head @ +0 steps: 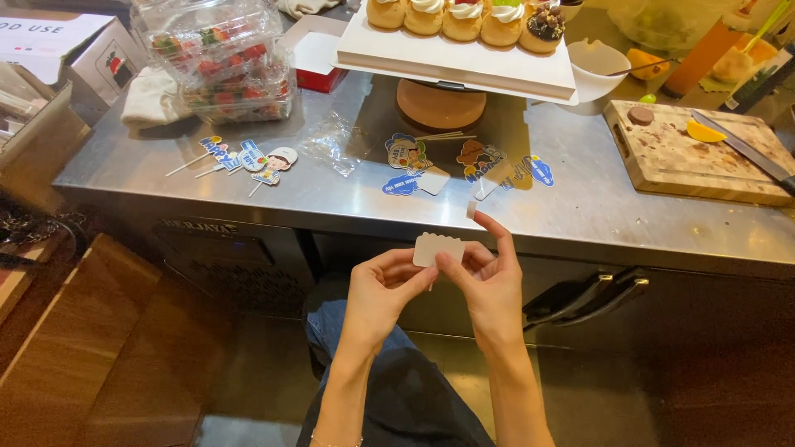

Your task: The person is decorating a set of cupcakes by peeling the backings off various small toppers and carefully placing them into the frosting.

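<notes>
White scalloped card (437,248) pinched by left hand (383,290) and right hand (489,285), fingers closed on it, six o'clock of bench (331,194); apparently peeling its backing, needing a steady fingertip pull.

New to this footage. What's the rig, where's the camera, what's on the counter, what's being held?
No machine: a person's two bare hands, filmed by one camera worn on the head, looking down. The left hand and right hand together pinch a small white scalloped card. Ahead is a stainless steel counter with printed paper cake toppers on sticks, clear plastic boxes of strawberries, a white board of cream puffs on a turntable, and a wooden cutting board with a knife.
</notes>
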